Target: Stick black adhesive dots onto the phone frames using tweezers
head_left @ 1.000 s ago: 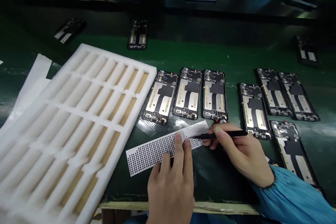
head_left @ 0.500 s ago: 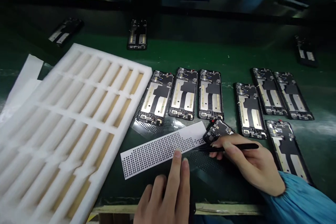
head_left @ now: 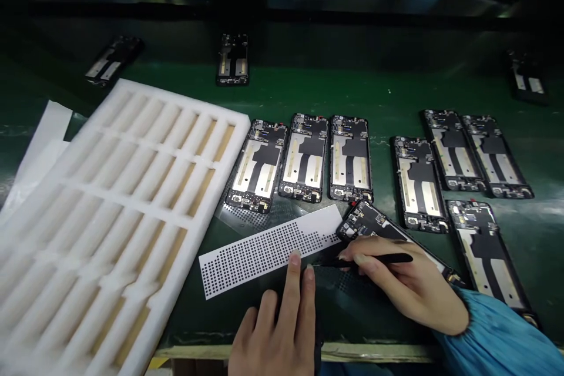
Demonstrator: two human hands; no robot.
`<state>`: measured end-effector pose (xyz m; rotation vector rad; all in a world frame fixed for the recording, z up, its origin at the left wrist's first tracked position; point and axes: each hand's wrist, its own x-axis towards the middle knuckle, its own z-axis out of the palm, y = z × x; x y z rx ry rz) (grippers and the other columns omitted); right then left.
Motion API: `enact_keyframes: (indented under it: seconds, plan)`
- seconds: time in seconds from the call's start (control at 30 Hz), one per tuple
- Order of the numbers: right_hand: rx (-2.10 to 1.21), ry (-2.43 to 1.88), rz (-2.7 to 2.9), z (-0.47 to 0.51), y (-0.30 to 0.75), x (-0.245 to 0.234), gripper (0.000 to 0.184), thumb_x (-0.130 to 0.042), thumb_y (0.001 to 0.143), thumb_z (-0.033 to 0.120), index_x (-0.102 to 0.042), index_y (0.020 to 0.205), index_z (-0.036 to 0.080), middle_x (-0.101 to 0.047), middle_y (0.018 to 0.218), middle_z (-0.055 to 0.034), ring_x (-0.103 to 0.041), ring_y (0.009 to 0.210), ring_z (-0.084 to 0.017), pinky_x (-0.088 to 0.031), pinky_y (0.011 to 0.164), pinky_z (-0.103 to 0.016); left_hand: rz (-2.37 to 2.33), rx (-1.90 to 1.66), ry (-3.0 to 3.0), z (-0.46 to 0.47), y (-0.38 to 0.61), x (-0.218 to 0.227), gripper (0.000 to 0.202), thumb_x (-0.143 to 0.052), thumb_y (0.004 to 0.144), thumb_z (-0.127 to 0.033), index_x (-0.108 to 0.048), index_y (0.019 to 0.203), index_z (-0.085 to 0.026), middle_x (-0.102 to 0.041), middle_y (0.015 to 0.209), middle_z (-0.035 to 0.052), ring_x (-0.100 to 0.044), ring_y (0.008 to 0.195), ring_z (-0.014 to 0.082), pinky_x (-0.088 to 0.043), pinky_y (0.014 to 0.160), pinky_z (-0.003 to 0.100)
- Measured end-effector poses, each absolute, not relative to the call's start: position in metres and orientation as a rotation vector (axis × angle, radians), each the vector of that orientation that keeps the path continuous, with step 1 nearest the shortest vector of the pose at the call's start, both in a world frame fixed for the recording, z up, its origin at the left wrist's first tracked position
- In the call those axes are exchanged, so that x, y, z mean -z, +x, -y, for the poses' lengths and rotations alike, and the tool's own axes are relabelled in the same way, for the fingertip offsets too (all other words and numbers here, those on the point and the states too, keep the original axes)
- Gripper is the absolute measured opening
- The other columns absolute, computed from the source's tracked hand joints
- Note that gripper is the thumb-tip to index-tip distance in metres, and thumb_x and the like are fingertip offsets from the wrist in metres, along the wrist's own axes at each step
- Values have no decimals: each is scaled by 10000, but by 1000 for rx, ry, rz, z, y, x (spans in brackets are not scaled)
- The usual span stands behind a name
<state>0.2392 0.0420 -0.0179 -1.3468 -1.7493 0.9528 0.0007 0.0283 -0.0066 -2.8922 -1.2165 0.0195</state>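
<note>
A white sheet with rows of small black dots (head_left: 259,255) lies slanted on the green bench. My left hand (head_left: 282,323) rests at its lower edge, index fingertip on the sheet, the other fingers stretched out. Black tweezers (head_left: 392,258) are pinched in my right hand (head_left: 409,288), their tips near my left fingertips and just below the sheet. Under my right hand lies an opened phone (head_left: 370,222), tilted and partly covered by the hand; its upper left corner meets the sheet's right end. Whether the tweezer tips hold anything is too small to tell.
Three opened phones (head_left: 304,158) stand in a row behind the sheet; several more (head_left: 418,182) lie to the right. A white foam tray (head_left: 185,220) with slots fills the left side. Further phones (head_left: 233,59) lie at the back. A clear dotted sheet (head_left: 247,217) sits below the row.
My right hand with the tweezers has moved slightly left and down, away from the sheet's right edge. More of the phone under it shows. The left hand stays nearly in place.
</note>
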Motion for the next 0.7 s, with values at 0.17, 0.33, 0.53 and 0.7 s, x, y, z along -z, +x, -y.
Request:
enact_keyframes:
  seconds: [0.17, 0.33, 0.53, 0.7]
  plan:
    - [-964, -1315, 1748, -44, 238, 17, 207, -529, 976, 68, -688, 1047, 179, -785, 944, -26, -750, 874, -81, -545, 851, -95, 1206, 5, -2889, -28, -1, 8, 621, -536, 817, 28, -578, 1419, -120, -505, 1514, 123, -638, 737, 171, -563, 524, 279]
    - [-976, -1331, 1733, -47, 238, 17, 196, -521, 998, 90, -699, 1023, 169, -787, 936, -47, -758, 828, -100, -572, 798, -118, 1278, -64, -2948, -26, -4, 8, 813, -522, 687, 50, -510, 1479, -132, -457, 1557, 104, -632, 789, 201, -592, 558, 296]
    - [-964, -1304, 1708, -48, 236, 18, 185, -536, 992, 94, -704, 1013, 167, -803, 987, -68, -760, 802, -112, -592, 777, -140, 1420, 56, -2943, -20, -1, 15, 806, -481, 723, 64, -485, 1492, -176, -488, 1564, 68, -625, 807, 221, -570, 562, 332]
    - [-1127, -1351, 1470, -41, 235, 15, 205, -544, 1028, 165, -739, 969, 188, -804, 917, -47, -768, 759, -116, -609, 728, -143, 2551, 1274, -2722, -16, 9, 7, 405, -541, 980, -171, -542, 1355, -323, -720, 1240, 40, -638, 860, 159, -560, 776, 282]
